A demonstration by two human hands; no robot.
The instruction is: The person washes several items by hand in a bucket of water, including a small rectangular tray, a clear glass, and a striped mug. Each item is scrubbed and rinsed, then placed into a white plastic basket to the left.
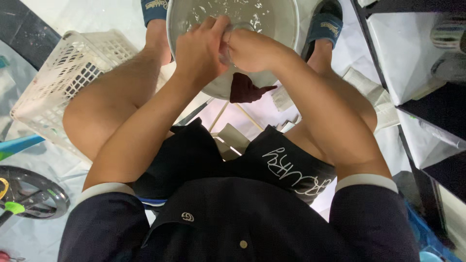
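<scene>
While the person is sitting low with knees spread, the near edge of the view is showing a dark navy shirt with white-edged short sleeves, and just beyond it dark shorts with pale lettering, which I am leaving unread. Both bare forearms are reaching away from the body and meeting over a large metal basin that is standing on the floor between the feet.

The left hand is curling its fingers closed around the left side of a small clear glass, and the right hand is pressing against the glass from the right, its fingers wrapped on it too. The glass is being held over the near part of the basin, mostly hidden between the two hands, so I cannot tell whether it is upright or tilted. Wet, soapy streaks are showing on the basin's far inner wall.

A dark cloth is hanging at the basin's near rim, just below the hands. To the left, beside the left knee, a white plastic basket is lying tilted on the floor. To the right, a black-framed shelf is standing. At the far edge, two blue slippers are flanking the basin.
</scene>
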